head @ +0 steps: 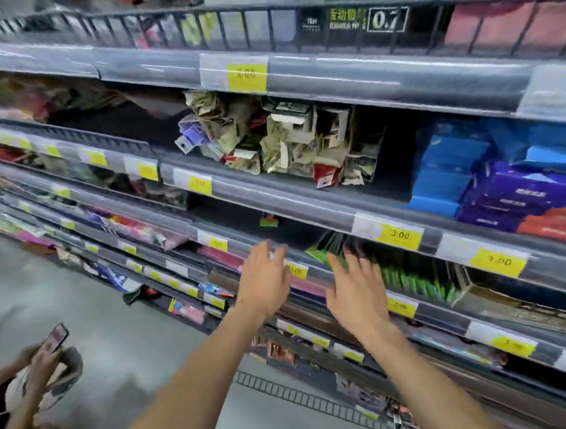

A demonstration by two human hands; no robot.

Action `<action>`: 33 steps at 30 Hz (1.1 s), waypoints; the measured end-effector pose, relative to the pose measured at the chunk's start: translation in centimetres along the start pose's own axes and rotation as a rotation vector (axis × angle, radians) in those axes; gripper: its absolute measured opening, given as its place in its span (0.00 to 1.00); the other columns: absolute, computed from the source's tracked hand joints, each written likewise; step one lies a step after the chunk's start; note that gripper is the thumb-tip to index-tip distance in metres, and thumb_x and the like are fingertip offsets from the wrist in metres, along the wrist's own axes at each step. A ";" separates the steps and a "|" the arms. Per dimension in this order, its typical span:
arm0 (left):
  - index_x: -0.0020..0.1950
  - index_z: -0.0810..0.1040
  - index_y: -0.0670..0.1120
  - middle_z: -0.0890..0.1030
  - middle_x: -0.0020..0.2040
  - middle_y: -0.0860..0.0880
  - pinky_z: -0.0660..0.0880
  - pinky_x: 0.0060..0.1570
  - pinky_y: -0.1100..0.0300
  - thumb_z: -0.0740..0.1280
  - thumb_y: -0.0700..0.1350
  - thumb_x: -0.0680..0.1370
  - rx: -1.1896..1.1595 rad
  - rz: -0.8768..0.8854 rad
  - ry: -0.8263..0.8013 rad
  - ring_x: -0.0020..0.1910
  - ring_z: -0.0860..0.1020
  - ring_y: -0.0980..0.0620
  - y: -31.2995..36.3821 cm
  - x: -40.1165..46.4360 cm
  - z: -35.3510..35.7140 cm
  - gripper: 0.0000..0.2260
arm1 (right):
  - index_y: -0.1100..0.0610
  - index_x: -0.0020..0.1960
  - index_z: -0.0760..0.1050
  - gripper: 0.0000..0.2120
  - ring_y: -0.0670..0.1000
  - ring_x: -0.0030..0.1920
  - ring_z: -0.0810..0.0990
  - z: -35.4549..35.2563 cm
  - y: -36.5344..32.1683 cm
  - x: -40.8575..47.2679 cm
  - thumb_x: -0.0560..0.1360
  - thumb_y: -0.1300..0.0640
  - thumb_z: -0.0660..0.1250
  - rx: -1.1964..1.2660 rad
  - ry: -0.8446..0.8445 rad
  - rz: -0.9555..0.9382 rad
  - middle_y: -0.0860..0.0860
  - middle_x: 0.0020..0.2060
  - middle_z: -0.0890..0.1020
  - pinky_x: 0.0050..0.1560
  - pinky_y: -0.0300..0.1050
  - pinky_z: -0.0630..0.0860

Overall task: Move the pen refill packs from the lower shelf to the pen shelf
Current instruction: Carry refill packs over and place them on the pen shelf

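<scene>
Green-and-black pen refill packs [413,280] stand in a row on a lower shelf [316,274], behind its clear front strip. My right hand [355,293] reaches toward the left end of that row with fingers spread, holding nothing. To its left, my left hand [266,282] hovers in front of the same shelf edge, fingers loosely extended and also holding nothing. Whether either hand touches the packs is lost in motion blur. High up, a railed shelf [262,31] carries a black box marked 0.7 [355,21].
A jumble of small card packs [270,141] lies on the shelf above. Blue and purple boxes [493,179] are stacked at the right. Yellow price tags line every shelf edge. At lower left another person's hand holds a phone [54,339] over the grey floor.
</scene>
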State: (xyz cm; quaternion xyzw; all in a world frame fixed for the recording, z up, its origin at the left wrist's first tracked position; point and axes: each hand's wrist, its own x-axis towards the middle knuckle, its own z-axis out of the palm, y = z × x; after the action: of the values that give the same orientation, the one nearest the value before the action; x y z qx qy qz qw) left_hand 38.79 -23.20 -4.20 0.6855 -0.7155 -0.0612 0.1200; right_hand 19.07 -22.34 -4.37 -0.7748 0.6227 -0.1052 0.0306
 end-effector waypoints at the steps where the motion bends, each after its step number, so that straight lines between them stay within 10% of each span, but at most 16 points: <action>1: 0.75 0.73 0.41 0.73 0.71 0.34 0.72 0.66 0.42 0.64 0.46 0.83 0.014 0.008 0.019 0.70 0.72 0.34 -0.6 1.6 -0.3 0.21 | 0.52 0.79 0.64 0.32 0.61 0.77 0.64 0.3 -0.3 -0.1 0.76 0.50 0.68 -0.030 0.006 0.003 0.58 0.78 0.66 0.77 0.61 0.59; 12: 0.84 0.59 0.58 0.55 0.86 0.41 0.53 0.81 0.38 0.52 0.66 0.84 -0.025 -0.126 -0.291 0.83 0.54 0.37 -4.9 12.6 1.6 0.29 | 0.51 0.80 0.63 0.31 0.60 0.79 0.58 1.2 -2.4 -0.3 0.77 0.54 0.64 -0.161 -0.033 0.103 0.56 0.79 0.64 0.79 0.64 0.52; 21: 0.50 0.84 0.44 0.86 0.56 0.39 0.77 0.51 0.54 0.60 0.46 0.83 -0.276 0.019 -0.260 0.54 0.82 0.36 -3.8 12.3 0.6 0.13 | 0.52 0.79 0.64 0.31 0.60 0.79 0.60 0.7 -4.9 0.0 0.77 0.54 0.65 -0.207 -0.049 0.262 0.57 0.78 0.66 0.80 0.64 0.51; 28: 0.72 0.76 0.46 0.84 0.61 0.36 0.78 0.58 0.49 0.62 0.41 0.81 -0.411 0.130 -0.389 0.60 0.81 0.33 -2.2 10.4 0.8 0.18 | 0.53 0.81 0.59 0.33 0.59 0.82 0.52 1.2 -6.1 -0.6 0.78 0.54 0.64 -0.192 -0.067 0.331 0.56 0.81 0.58 0.80 0.63 0.48; 33: 0.65 0.74 0.39 0.83 0.57 0.35 0.75 0.48 0.51 0.60 0.37 0.78 -0.324 0.097 -0.474 0.54 0.81 0.35 -0.5 11.1 0.2 0.15 | 0.52 0.82 0.54 0.34 0.57 0.82 0.47 1.0 -5.8 -0.7 0.80 0.53 0.62 -0.151 -0.106 0.331 0.54 0.83 0.53 0.81 0.61 0.44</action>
State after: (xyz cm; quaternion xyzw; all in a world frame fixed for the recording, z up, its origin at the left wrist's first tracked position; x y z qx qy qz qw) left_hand 38.91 -34.27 -3.57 0.5893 -0.7363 -0.3271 0.0601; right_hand 24.66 -20.46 -4.37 -0.6661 0.7454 -0.0108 0.0222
